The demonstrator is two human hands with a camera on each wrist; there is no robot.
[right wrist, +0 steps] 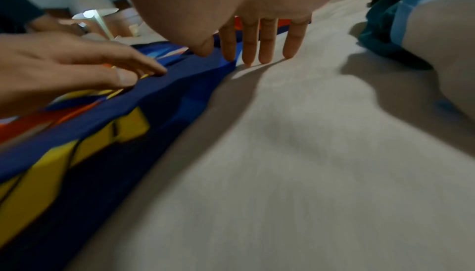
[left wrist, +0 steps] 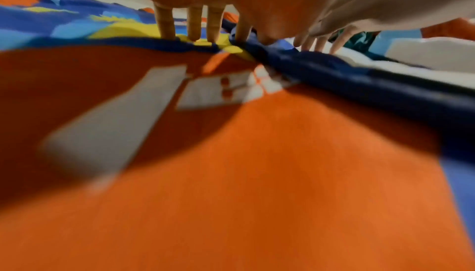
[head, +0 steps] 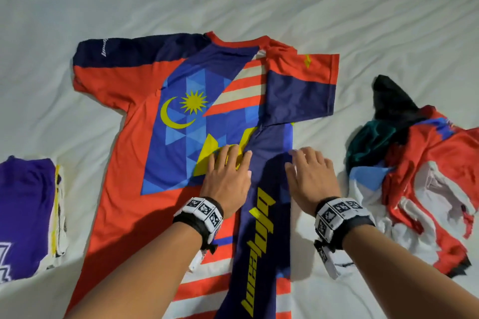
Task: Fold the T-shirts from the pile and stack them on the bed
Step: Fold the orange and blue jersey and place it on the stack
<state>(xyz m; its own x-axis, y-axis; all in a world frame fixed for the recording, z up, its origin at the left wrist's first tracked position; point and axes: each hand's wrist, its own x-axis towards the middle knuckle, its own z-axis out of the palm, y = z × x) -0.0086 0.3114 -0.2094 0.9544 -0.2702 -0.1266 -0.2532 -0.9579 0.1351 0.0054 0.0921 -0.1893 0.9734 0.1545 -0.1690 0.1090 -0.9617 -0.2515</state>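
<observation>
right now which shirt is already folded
The purple shirt at the left edge, a compact folded block; the flag shirt is half folded, and the pile is crumpled.

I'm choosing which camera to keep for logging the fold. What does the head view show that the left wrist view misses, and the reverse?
Only the head view shows the whole jersey with its right side folded in, the folded purple shirt and the unfolded pile. Only the left wrist view shows the left hand's fingertips touching the cloth. Both show the left hand and right hand flat on the jersey.
</observation>
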